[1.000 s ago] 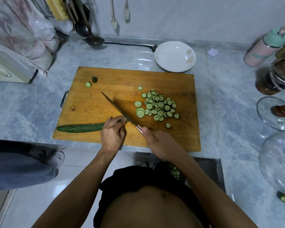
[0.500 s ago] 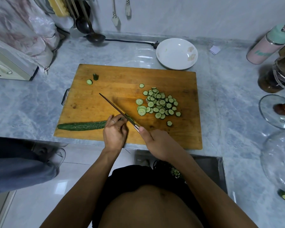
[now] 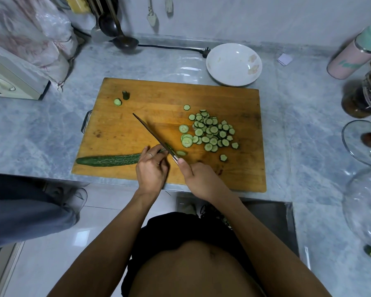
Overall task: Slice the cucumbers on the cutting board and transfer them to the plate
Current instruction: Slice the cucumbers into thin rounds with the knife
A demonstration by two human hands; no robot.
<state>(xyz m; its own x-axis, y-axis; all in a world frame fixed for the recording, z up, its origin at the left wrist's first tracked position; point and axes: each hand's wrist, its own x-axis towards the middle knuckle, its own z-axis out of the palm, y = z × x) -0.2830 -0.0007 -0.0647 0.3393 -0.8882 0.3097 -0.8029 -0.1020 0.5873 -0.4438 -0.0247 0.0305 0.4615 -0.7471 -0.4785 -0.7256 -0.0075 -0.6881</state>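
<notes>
A long dark green cucumber [image 3: 108, 160] lies along the front of the wooden cutting board [image 3: 159, 99]. My left hand [image 3: 151, 169] grips its right end with curled fingers. My right hand [image 3: 198, 179] holds the handle of a knife [image 3: 153, 135], whose blade runs diagonally up-left and sits against the cucumber's cut end. A fresh slice [image 3: 181, 153] lies just right of the blade. A pile of cucumber slices [image 3: 210, 131] covers the board's middle right. The white plate [image 3: 234, 64] stands behind the board with no slices on it.
Two cucumber end pieces [image 3: 121, 99] sit at the board's back left. Jars and a pink bottle [image 3: 351, 54] stand at the right, with a glass lid [image 3: 364, 142] and a glass bowl [image 3: 366, 206]. Ladles hang at the back left. A person's leg [image 3: 26, 206] is at left.
The knife has come down through the cucumber's end, and a new slice lies right of the blade. My left hand stays on the cucumber.
</notes>
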